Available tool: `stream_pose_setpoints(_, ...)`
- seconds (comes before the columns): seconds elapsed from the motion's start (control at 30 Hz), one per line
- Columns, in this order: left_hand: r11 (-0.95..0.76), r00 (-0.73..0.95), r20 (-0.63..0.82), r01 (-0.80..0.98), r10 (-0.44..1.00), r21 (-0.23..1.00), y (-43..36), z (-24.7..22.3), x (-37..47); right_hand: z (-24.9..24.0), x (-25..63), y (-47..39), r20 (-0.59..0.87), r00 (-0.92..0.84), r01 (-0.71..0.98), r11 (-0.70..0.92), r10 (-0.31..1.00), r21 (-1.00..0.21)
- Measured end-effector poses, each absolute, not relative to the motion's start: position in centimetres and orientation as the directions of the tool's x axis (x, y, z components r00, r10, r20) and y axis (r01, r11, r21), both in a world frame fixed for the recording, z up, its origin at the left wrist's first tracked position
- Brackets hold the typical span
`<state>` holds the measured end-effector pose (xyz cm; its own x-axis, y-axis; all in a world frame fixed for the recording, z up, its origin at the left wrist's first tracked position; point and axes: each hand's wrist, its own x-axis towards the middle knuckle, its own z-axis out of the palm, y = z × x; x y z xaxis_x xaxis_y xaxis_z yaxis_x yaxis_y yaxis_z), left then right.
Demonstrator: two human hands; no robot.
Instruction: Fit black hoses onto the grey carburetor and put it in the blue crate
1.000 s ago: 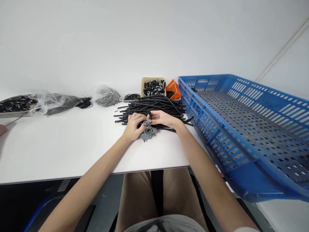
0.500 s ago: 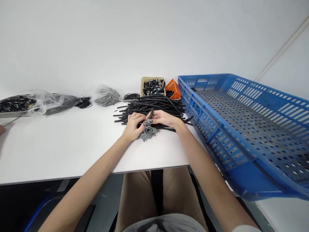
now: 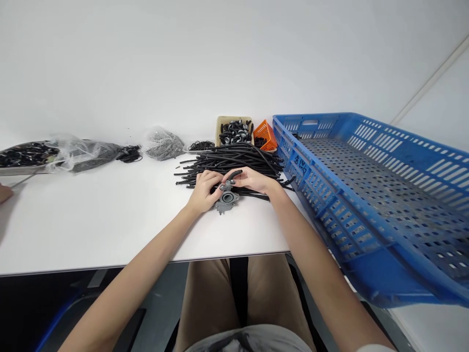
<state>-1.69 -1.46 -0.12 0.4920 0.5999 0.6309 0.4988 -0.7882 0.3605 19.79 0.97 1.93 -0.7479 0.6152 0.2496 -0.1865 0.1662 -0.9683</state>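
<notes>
A grey metal carburetor (image 3: 227, 199) rests on the white table, its round bore facing me. My left hand (image 3: 205, 191) is closed around its left side, thumb at the top. At the carburetor's top, my right hand (image 3: 251, 180) pinches a short black rubber hose (image 3: 234, 174), which now leans over to the right. Whether the hose end sits on the metal is hidden by my fingers. Just behind both hands lies a pile of long black hoses (image 3: 234, 157).
A large blue plastic crate (image 3: 330, 195) stands at the right. Behind the hoses are a beige bin (image 3: 223, 120) of black parts with metal clamps and an orange basket (image 3: 269, 137). Plastic bags of small parts (image 3: 163, 144) lie left. Another person's hand (image 3: 5, 193) shows at the far left.
The short black hose has tipped from nearly upright to leaning right. Both hands keep their hold on the carburetor and hose. The other person's hand shows a little more.
</notes>
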Motion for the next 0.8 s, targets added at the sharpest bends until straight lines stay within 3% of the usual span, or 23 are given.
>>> stream_pose_setpoints(0.5, -0.778, 0.487, 0.623, 0.512, 0.612, 0.364, -1.48, -0.05, -1.65, 2.05, 19.48, 0.93, 0.221, -0.74, -0.235, 0.064, 0.636, -0.97)
stream_pose_setpoints(0.8, -0.763, 0.485, 0.604, 0.525, 0.632, 0.377, -1.67, 0.13, -1.57, 1.86, 19.47, 1.1, 0.254, -0.723, -0.248, 0.102, 0.642, -0.963)
